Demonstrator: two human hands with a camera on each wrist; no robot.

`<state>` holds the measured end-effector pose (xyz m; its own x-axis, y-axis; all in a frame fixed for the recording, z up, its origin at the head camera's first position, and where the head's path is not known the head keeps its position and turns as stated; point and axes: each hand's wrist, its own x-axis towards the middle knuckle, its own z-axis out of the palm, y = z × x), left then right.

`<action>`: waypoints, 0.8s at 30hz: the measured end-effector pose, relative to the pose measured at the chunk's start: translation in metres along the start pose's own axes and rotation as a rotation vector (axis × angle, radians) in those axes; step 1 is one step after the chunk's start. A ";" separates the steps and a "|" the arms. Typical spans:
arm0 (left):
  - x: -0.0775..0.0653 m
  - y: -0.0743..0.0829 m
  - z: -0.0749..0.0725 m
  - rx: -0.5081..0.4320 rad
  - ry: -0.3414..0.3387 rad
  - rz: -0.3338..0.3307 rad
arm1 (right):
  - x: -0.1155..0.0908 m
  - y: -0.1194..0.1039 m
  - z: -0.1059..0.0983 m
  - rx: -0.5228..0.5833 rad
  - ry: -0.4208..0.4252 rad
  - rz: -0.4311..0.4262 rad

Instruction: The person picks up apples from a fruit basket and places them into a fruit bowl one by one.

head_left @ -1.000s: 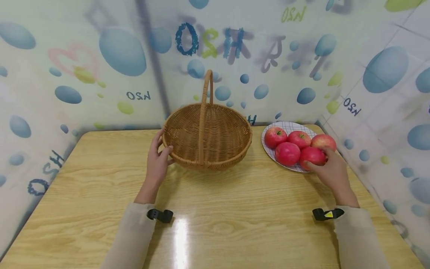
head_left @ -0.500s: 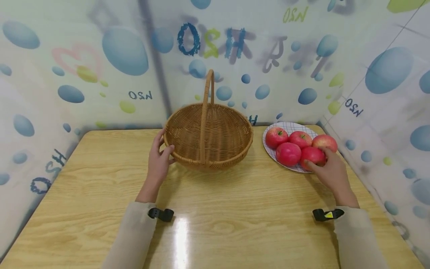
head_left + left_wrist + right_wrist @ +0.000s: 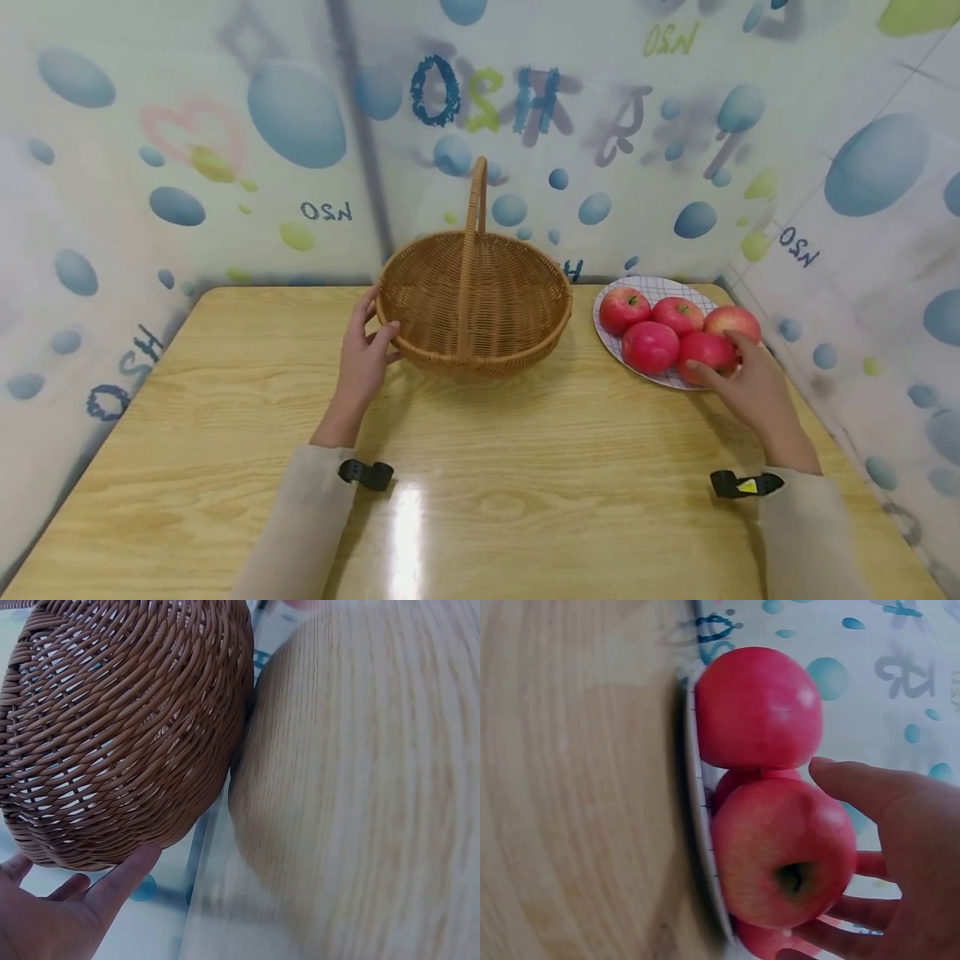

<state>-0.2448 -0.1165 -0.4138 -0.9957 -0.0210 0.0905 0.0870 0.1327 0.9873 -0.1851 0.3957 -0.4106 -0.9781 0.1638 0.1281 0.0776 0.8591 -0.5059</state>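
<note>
A brown wicker basket (image 3: 517,300) with a tall arched handle stands tilted towards me at the back of the table. My left hand (image 3: 365,362) grips its left rim, thumb over the edge and fingers behind and below; the left wrist view shows fingers against the woven underside. Several red apples lie on a white checked plate (image 3: 611,337) at the back right. My right hand (image 3: 757,387) curves round the front right apple (image 3: 705,354), which remains among the others. In the right wrist view its thumb (image 3: 855,784) lies along the upper side, with fingers (image 3: 847,941) around the lower side.
The wooden table (image 3: 525,500) reaches back to a wall (image 3: 300,125) patterned with blue and green spots. Another patterned wall (image 3: 885,275) borders the right side, close to the plate and my right hand. The basket stands left of the plate.
The head view has turned slightly left, so the whole scene lies a little further right. Both hands keep their places at the basket rim and the apple.
</note>
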 end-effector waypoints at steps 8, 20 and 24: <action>0.001 -0.001 0.001 0.018 -0.002 0.011 | -0.002 -0.001 -0.008 -0.009 0.019 -0.003; -0.001 0.004 0.004 0.040 0.014 0.036 | -0.020 -0.028 -0.024 -0.063 -0.008 -0.078; -0.001 0.012 -0.004 0.075 0.022 0.073 | -0.028 -0.041 -0.024 -0.063 0.005 -0.162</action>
<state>-0.2426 -0.1186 -0.4018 -0.9857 -0.0304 0.1658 0.1560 0.2081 0.9656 -0.1561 0.3675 -0.3727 -0.9779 0.0232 0.2076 -0.0686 0.9030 -0.4240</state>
